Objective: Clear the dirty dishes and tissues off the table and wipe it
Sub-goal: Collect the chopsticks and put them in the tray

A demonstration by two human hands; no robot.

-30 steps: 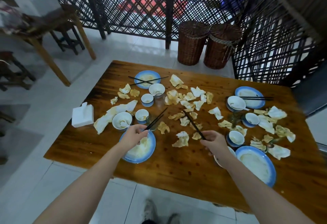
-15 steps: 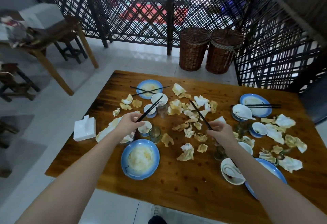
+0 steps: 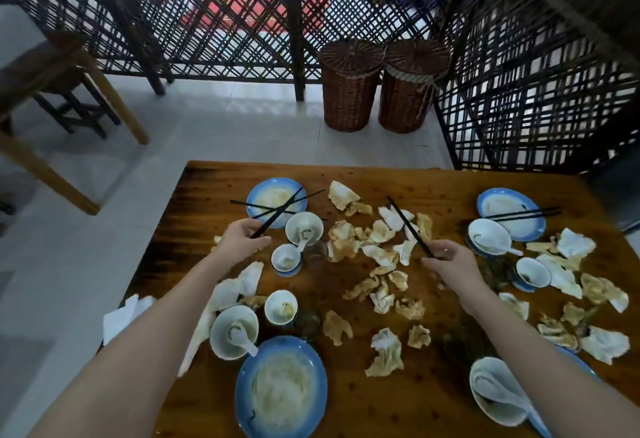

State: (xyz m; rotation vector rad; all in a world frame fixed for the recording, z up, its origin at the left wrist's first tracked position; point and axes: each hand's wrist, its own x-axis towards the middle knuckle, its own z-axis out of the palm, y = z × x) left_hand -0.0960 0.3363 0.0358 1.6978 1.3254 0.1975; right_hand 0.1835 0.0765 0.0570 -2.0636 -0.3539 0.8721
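Note:
My left hand (image 3: 241,239) grips a pair of black chopsticks (image 3: 280,211) over the far-left blue plate (image 3: 267,195), where another pair (image 3: 242,203) lies. My right hand (image 3: 450,262) grips a second pair of chopsticks (image 3: 408,226) above the heap of crumpled stained tissues (image 3: 374,240) in the middle of the wooden table (image 3: 415,399). Blue-rimmed plates (image 3: 280,392) and white bowls with spoons (image 3: 233,332) stand at the near left, the near right (image 3: 495,392) and the far right (image 3: 509,209), where a further pair of chopsticks (image 3: 526,214) rests.
A white tissue pack (image 3: 121,314) lies at the table's left edge. Small cups (image 3: 280,306) and glasses (image 3: 306,321) stand among the dishes. Two wicker baskets (image 3: 349,87) stand by the lattice screen beyond the table. Another wooden table (image 3: 41,67) and a stool are at the far left.
Both hands have carried their chopsticks farther across the table, the left one to the far-left plate. My head has moved in closer over the table.

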